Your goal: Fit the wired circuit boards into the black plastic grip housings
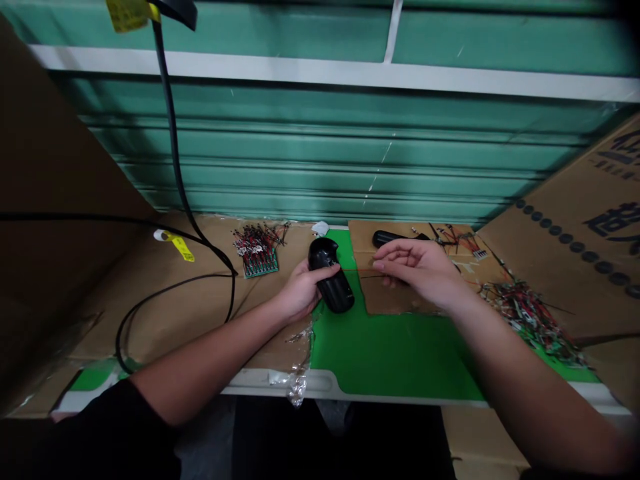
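While the left hand (300,292) grips a black casing (339,293), thumb across its front, the right hand (417,267), just right of the casing, seems to pinch a thin wire (361,270) between thumb and fingers. The step in hand looks like guiding this wire at the casing; the next move would call for a steady hold and light tension. Well right of the casing lie tangled wires (535,313).

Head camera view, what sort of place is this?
Probably an electronics assembly workspace: the left hand holds a black casing, with green circuit boards and a heap of tangled wires lying nearby.
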A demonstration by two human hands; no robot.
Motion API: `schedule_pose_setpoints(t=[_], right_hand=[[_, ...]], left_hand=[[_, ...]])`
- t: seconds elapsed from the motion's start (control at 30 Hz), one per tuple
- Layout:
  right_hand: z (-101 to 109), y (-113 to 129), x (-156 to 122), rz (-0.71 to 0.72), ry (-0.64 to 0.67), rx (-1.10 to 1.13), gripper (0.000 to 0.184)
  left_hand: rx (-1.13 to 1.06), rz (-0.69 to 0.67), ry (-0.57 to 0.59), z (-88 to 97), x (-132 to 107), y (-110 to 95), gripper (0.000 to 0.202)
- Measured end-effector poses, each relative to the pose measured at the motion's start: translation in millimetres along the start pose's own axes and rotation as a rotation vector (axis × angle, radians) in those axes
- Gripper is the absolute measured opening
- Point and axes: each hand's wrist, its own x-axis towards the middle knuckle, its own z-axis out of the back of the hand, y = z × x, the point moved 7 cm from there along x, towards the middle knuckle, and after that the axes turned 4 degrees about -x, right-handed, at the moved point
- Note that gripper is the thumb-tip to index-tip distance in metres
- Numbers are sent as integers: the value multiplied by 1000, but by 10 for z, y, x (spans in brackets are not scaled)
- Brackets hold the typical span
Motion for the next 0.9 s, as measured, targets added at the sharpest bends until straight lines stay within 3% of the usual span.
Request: schedule_pose_setpoints(t=[0.13, 0.2, 0.43, 0.53, 0.77, 0.9], right_hand=[[-39, -27, -66, -35, 140, -165, 38], [-46, -14, -94, 18, 167, -270, 35], [-63, 316, -277, 566, 75, -760, 25], [-88, 376, -370, 700, 80, -882, 23], [-105, 536, -449, 793, -51, -939, 23], [-116, 535, -433, 783, 28, -983, 20]], left_hand=[[-5, -3, -25, 14, 6, -14, 46], [4, -6, -33, 20, 8, -18, 46], [-7, -8, -69, 53, 12, -17, 45], [0, 0, -63, 53, 18, -7, 46], [109, -23, 5, 27, 31, 37, 49], [130, -6, 16, 26, 35, 62, 50]])
